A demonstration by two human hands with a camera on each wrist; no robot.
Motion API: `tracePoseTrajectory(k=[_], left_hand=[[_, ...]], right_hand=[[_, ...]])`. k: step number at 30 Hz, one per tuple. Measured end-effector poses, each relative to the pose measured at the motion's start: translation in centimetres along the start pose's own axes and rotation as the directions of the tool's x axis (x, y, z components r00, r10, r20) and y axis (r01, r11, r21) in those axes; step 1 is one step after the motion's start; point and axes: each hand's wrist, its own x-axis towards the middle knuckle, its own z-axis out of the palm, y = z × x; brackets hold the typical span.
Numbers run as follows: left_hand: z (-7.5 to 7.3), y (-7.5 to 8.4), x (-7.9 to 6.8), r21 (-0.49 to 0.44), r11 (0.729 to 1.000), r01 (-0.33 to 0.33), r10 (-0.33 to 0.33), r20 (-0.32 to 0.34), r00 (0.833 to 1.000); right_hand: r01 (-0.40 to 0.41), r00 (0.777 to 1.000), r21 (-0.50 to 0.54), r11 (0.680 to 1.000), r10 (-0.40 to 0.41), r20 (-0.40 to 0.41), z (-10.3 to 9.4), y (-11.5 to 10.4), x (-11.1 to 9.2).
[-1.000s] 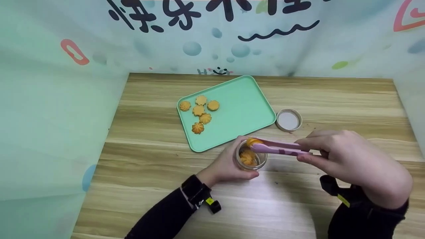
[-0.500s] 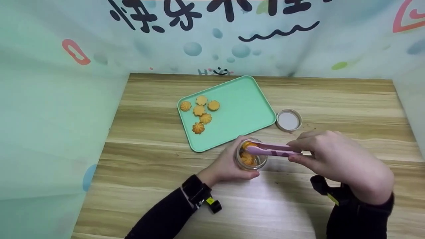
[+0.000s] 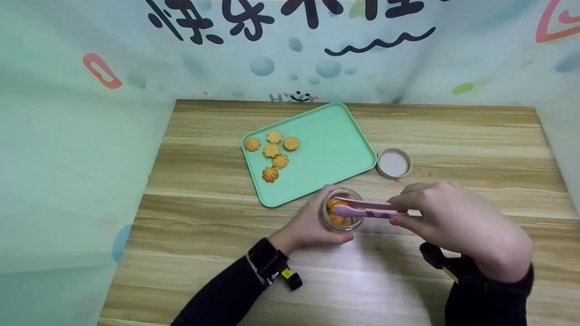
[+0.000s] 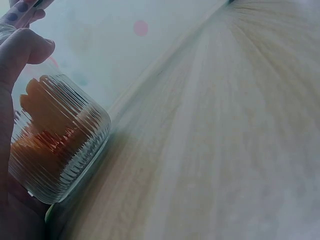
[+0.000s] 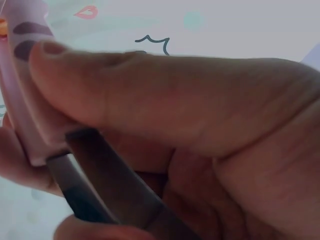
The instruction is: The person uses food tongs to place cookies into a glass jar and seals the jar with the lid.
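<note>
My left hand point(image 3: 308, 226) grips a ribbed glass jar point(image 3: 342, 211) that stands on the wooden table just in front of the green tray point(image 3: 335, 149). Orange cookies lie inside the jar point(image 4: 55, 145). My right hand point(image 3: 448, 217) holds pink tongs point(image 3: 367, 208) whose tips sit over the jar's mouth, above a cookie point(image 3: 334, 203). In the right wrist view my thumb presses the pink tongs point(image 5: 25, 90). Several flower-shaped cookies point(image 3: 272, 154) lie on the tray's left part.
A round jar lid point(image 3: 393, 164) lies upside down on the table right of the tray. Printed fabric walls close in the table at the back and on both sides. The wooden table point(image 3: 217, 253) stretches toward the near edge.
My right hand has moved left and down with the tongs, bringing their tips and the cookie from the jar's rim to over its mouth. The left hand kept hold of the jar.
</note>
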Motion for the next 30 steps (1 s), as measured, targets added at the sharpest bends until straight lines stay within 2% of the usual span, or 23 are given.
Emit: tracePoseTrajectory(k=[21,30], left_hand=[[0.02,0.09,0.07,-0.01,1.0,-0.01,0.01,0.0,1.0],[0.01,-0.08,0.13,-0.027,0.999,-0.028,0.029,0.004,1.0]], right_hand=[[-0.06,0.997,0.011,0.998,0.059,0.039,0.14,-0.38,-0.05],[-0.048,0.999,-0.003,0.999,0.048,0.005,-0.01,-0.41,-0.4]])
